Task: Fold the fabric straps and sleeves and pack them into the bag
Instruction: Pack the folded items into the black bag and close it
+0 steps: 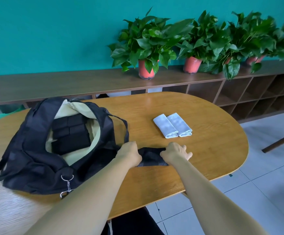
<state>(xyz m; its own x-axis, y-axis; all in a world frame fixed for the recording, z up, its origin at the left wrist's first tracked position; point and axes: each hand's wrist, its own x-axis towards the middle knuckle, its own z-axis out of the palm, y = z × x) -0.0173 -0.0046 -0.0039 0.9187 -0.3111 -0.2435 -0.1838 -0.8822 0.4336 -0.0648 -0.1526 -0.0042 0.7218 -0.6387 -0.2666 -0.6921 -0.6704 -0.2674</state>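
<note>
Close to the near edge of the counter lies a black strap, and both hands are on it, one at each end, with a short piece of the strap showing between them. The left hand has its fingers bent down over the left end and seems to grip it. The right hand rests on the right end with its fingers rather straight and pointing outward, so I judge that it presses and does not grip.

The long axis of the strap runs from left to right, along the counter edge. Folding it probably means bringing one end over to the other.

The bag lies just to the left of the strap, open at the top, with black folded pieces already inside. The left hand is the nearer one to it, almost touching its side.

Farther away, two folded white sleeves lie side by side, not yet packed. Behind the counter, plants stand on a long shelf.
</note>
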